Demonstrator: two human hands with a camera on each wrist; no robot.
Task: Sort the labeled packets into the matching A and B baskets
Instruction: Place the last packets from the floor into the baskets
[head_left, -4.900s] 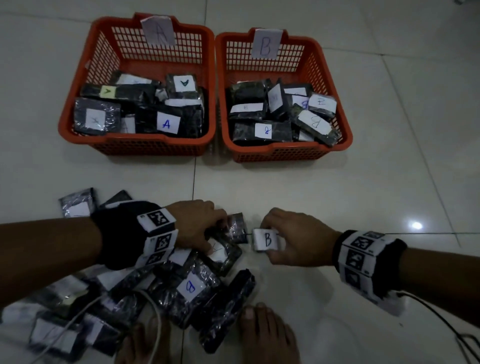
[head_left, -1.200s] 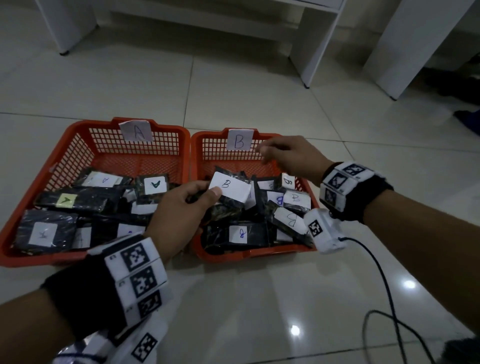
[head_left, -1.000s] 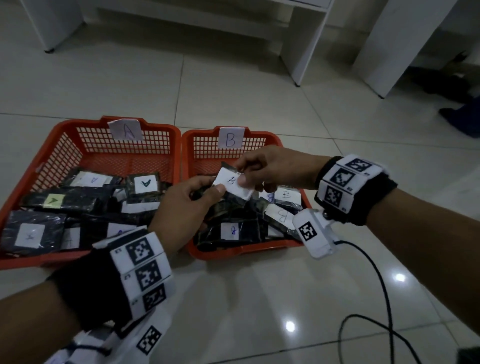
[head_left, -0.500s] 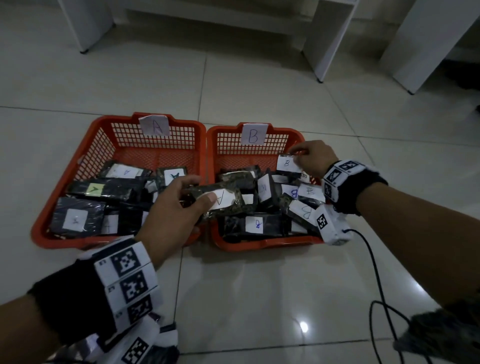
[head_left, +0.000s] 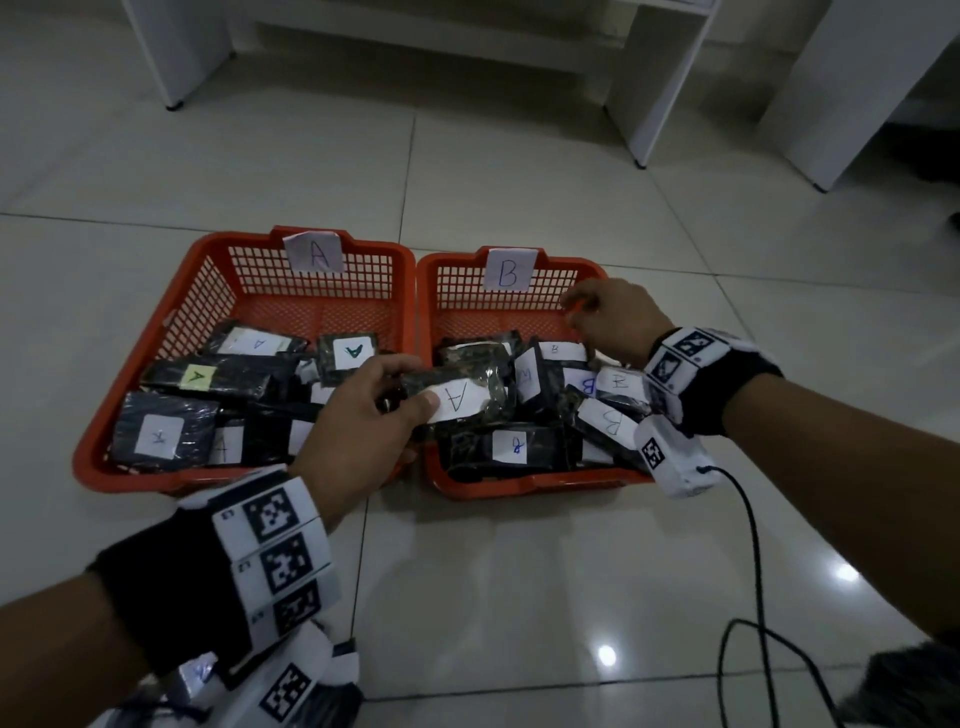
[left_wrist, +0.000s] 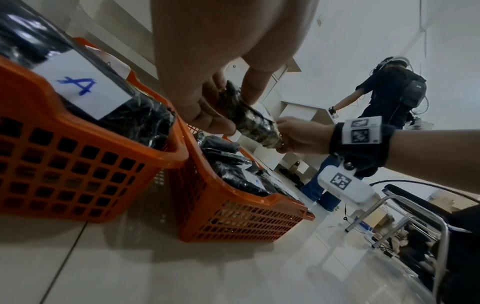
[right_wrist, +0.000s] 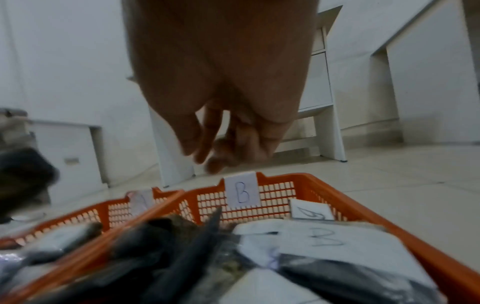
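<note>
**A packet hanging over the wrong basket, B side already sorted**

Going left to right: the A basket (head_left: 156, 470) is sitting on the floor with its A-marked packets piled toward the near end, tag at the back so you're reading it easily. Your left hand (head_left: 358, 426) is pinching the A packet (head_left: 457, 397) between thumb and fingers, label up, which is probably why you're holding it flat: you're checking the letter. It's hovering right over the seam, mostly above the near left corner of the B basket (head_left: 524, 486), so I'd say you're needing to swing it left before letting go.

Your right hand (head_left: 610, 319) is hanging over the back right of the B basket, fingers loosely curled, holding nothing.

Compared with half a second ago, that hand was pinching a small B label packet; now that's gone from your fingers and looks dropped in with the B pile. The A packet is sitting a touch further right than it was.
</note>
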